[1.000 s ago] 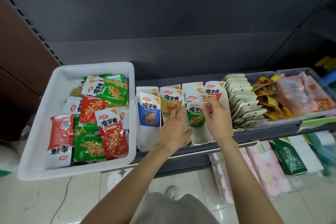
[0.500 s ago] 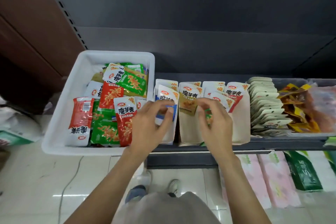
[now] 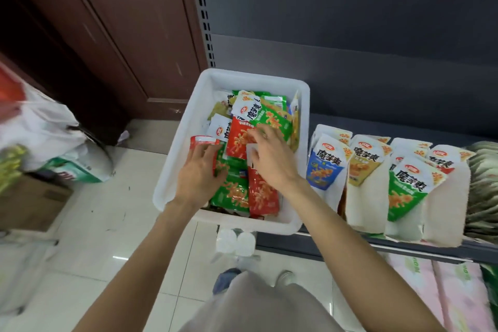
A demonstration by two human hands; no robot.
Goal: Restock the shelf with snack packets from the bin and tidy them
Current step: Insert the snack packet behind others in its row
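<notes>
The white bin (image 3: 172, 170) stands at the shelf's left end, full of red and green snack packets. My left hand (image 3: 199, 170) lies in it with fingers stretched over a red packet (image 3: 203, 140) at the bin's left side. My right hand (image 3: 272, 159) reaches in beside it and pinches the white top of another red packet (image 3: 262, 197). A green packet (image 3: 272, 118) lies under its fingertips. On the shelf (image 3: 404, 246) to the right, blue (image 3: 323, 167), yellow (image 3: 361, 167), green (image 3: 404, 191) and red (image 3: 444, 159) packets stand upright in white display boxes.
A stack of pale packets (image 3: 482, 183) fills the shelf's far right. Pink tissue packs (image 3: 444, 291) sit on the level below. On the floor to the left are a white plastic bag (image 3: 40, 127) and a cardboard box (image 3: 32, 202), before a brown door (image 3: 107, 35).
Both hands left the upright packets on the shelf and moved left into the bin. The view swung left with them.
</notes>
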